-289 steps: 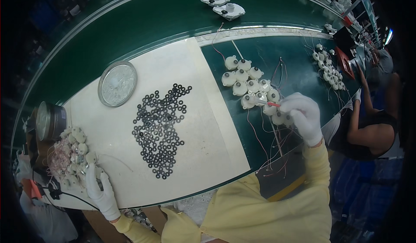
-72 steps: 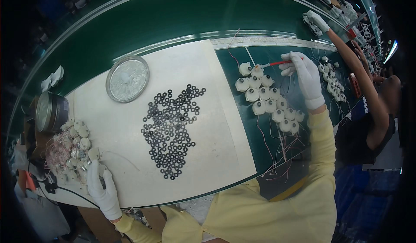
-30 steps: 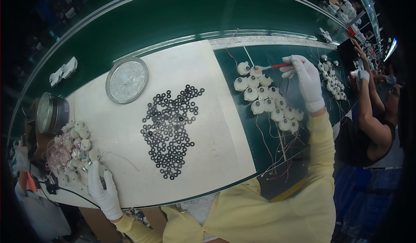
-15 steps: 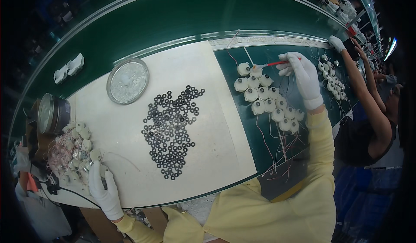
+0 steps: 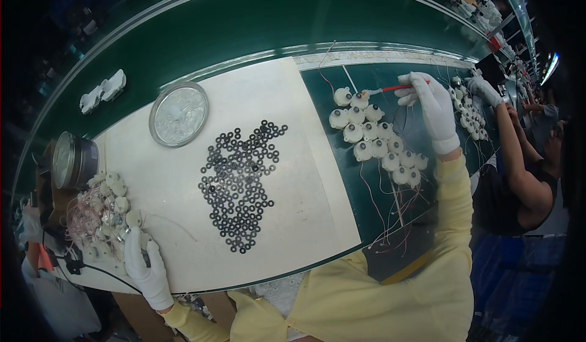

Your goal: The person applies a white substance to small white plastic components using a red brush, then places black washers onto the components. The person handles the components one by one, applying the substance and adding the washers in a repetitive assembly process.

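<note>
Green bench (image 5: 354, 190) carries everything. White sheet (image 5: 299, 177) covers its left and middle, probably so the small dark parts show up; its right edge leaves bare green for the motors. Beyond the far edge, pale plastic housings (image 5: 104, 90) lie on a green strip.

Tangled pile of wired motors (image 5: 117, 187) sits at the bench's left edge, right by your left hand (image 5: 147, 272). Dark round tin (image 5: 74, 162) stands behind the pile, toward the far-left corner.

White round motors (image 5: 356, 115) sit on the green right part, packed side by side, dark hubs up. My read: packed so your hand travels little, hubs up so the tops are reachable. Leads (image 5: 364, 178) trail to the near edge, which keeps at least some off the hubs.

Metal-rimmed dish (image 5: 206, 105) is near the sheet's far edge, whitish clear stuff inside; looks parked clear of the rings.

Your left thumb and index are spread at the pile's near right side; can't tell if you grip a motor or just rest there. Your right hand (image 5: 434, 113) pinches a red-handled brush (image 5: 394, 88) well back from the bristles, likely so the glove doesn't cover the hubs. Tip is at a motor in the far row; contact unclear.

Black rings (image 5: 243, 223) spread loosely mid-sheet, mostly flat, presumably for easy picking.
</note>
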### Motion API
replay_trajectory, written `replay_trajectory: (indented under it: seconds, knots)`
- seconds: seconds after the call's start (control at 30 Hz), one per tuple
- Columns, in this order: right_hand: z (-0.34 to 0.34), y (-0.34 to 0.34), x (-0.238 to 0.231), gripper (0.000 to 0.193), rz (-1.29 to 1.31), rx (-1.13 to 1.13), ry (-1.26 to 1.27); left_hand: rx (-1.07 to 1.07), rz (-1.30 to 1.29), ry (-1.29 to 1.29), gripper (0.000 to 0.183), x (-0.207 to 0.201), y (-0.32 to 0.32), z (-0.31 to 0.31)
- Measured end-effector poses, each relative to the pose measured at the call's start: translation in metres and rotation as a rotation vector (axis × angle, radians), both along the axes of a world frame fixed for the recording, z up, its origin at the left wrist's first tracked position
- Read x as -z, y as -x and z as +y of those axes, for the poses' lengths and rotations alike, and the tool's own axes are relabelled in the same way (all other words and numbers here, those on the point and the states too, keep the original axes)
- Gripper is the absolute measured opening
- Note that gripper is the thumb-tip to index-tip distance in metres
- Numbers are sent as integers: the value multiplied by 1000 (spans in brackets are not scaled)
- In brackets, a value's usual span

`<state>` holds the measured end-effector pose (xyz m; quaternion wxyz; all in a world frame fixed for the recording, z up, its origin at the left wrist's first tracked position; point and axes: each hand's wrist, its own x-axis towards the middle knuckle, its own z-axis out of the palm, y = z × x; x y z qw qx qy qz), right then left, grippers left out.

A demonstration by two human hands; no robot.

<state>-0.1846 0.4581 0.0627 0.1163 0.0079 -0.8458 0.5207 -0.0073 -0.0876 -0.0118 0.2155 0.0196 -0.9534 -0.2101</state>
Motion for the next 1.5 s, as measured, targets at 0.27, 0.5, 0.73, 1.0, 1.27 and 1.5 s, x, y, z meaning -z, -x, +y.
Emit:
replay_trajectory:
  seconds: [0.27,0.5,0.73,1.0,1.27,1.5]
  knots:
    - [-5,1,3,34,0,-22,13,4,-5,15,43,1,0,-2]
    - [4,-4,1,34,5,7,-10,-9,-22,-19,43,1,-1,-3]
    - [-8,-3,2,33,43,-21,24,-6,-13,35,42,0,0,-3]
    - [-7,-6,4,32,2,-36,11,-12,-14,-5,42,1,-1,-2]
    - [6,-10,7,33,35,7,5,-8,-25,2,43,1,-1,-4]
    - [14,-17,5,34,48,45,38,-14,-32,-31,43,-1,-1,-1]
